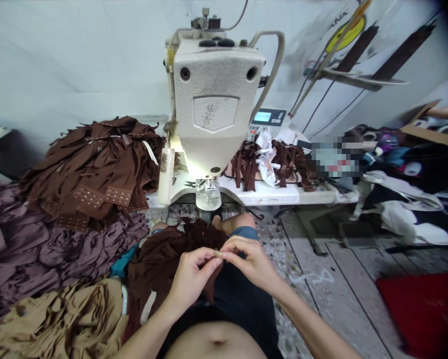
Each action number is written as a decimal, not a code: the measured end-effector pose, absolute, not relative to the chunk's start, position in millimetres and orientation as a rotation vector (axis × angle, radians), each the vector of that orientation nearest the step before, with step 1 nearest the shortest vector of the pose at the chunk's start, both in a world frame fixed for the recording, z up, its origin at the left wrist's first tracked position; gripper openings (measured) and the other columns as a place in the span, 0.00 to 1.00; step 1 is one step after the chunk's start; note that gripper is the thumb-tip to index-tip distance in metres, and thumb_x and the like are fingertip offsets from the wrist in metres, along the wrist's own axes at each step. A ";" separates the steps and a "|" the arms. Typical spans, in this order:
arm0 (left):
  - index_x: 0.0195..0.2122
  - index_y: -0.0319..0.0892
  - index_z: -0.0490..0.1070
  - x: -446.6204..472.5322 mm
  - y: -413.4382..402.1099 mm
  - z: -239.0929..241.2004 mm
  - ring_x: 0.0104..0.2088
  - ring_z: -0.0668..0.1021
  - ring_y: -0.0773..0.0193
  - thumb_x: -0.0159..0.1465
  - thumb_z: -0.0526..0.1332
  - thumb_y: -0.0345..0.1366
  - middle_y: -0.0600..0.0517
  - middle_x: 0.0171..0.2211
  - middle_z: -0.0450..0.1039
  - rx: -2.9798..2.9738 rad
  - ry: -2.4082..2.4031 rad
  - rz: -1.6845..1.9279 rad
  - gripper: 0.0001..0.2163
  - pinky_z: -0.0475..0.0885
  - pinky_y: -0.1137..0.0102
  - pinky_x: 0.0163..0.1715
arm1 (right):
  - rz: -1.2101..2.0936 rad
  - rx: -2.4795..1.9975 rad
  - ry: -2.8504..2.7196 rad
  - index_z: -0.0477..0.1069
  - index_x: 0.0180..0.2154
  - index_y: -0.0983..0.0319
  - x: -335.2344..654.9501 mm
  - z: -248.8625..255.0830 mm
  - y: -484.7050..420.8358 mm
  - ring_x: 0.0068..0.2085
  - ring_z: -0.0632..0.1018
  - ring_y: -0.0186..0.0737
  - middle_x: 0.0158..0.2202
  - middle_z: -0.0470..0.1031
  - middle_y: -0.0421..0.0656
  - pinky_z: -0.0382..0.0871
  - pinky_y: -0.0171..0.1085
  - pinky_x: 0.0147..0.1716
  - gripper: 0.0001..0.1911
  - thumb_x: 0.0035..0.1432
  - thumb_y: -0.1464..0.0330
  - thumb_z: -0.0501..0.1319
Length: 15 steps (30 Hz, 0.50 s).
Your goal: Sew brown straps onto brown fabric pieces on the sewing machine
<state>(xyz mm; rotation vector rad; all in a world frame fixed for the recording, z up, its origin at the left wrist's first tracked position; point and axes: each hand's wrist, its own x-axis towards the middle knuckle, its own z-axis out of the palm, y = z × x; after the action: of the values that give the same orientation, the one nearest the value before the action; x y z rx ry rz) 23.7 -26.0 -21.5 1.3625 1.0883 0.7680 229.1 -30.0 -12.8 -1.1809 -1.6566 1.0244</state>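
Observation:
My left hand (196, 271) and my right hand (250, 259) meet above my lap, thumbs and forefingers pinched together. A tiny pale piece seems to lie between the fingertips, too small to name. Under the hands, dark brown fabric (152, 264) is heaped over my lap and dark shorts (242, 299). A whitish strip (148, 307) lies on that cloth, below my left wrist. Straight ahead stands a white sewing machine (216, 114), its needle area lit, and neither hand touches it.
Left of the machine rises a pile of brown pieces with hook-and-eye rows (97, 169). Mauve cloth (59, 259) and tan cloth (67, 319) are heaped nearer. Brown and white straps (269, 159) lie on the machine table (276, 197). A red piece (426, 309) is at the lower right.

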 end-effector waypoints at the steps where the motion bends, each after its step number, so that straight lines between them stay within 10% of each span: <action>1: 0.43 0.43 0.83 23.1 -26.1 -23.3 0.37 0.87 0.57 0.67 0.69 0.40 0.50 0.36 0.87 1.362 1.090 0.776 0.08 0.79 0.68 0.41 | 1.021 -1.182 -1.680 0.80 0.35 0.60 229.3 -10.2 -29.6 0.36 0.81 0.42 0.34 0.82 0.45 0.73 0.38 0.37 0.17 0.73 0.56 0.65; 5: 0.56 0.46 0.80 21.2 -22.0 -23.0 0.41 0.87 0.58 0.66 0.70 0.38 0.51 0.41 0.87 1.435 1.054 0.749 0.17 0.79 0.68 0.45 | 0.961 -1.177 -1.733 0.78 0.36 0.59 228.7 -0.8 -28.2 0.37 0.80 0.42 0.35 0.80 0.44 0.72 0.38 0.38 0.16 0.74 0.56 0.63; 15: 0.38 0.42 0.86 26.7 -3.9 -6.2 0.33 0.80 0.61 0.68 0.69 0.46 0.50 0.33 0.84 1.331 0.958 0.778 0.13 0.74 0.70 0.37 | 1.261 -1.142 -1.585 0.78 0.37 0.61 234.7 11.7 -3.8 0.24 0.74 0.35 0.24 0.73 0.37 0.66 0.34 0.27 0.23 0.73 0.49 0.62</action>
<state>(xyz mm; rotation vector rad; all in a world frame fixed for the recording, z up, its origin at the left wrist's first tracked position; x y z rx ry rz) 26.7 -3.9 -6.2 1.3306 0.9585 0.7784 234.7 -3.8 11.7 -1.1420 -1.5846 1.2614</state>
